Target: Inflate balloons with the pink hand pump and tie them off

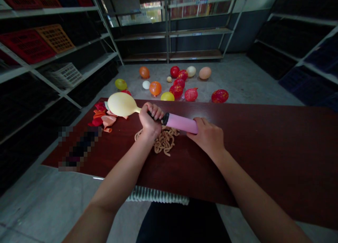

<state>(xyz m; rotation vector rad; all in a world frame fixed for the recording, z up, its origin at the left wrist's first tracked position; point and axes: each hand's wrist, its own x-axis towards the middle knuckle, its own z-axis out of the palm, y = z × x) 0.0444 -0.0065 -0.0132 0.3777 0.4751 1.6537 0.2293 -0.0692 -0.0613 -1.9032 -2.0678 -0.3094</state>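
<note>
A pale yellow balloon (121, 104), partly inflated, points to the left with its neck at my left hand (151, 118). That hand is closed round the balloon's neck and the black nozzle end of a balloon pump. The pump's pink barrel (181, 123) slants down to the right, and my right hand (208, 134) is wrapped round its far end. Beneath the pump, a heap of tan, string-like pieces (164, 141) lies on the dark red-brown table (253, 155). Uninflated balloons (108, 120) in red, orange and peach lie left of my left hand.
Inflated balloons, among them an orange one (155, 88) and a red one (219, 95), lie on the floor beyond the table. Shelves with crates (55, 37) stand left; more racks stand behind and right. A blurred-out patch (81, 148) covers something on the table's left.
</note>
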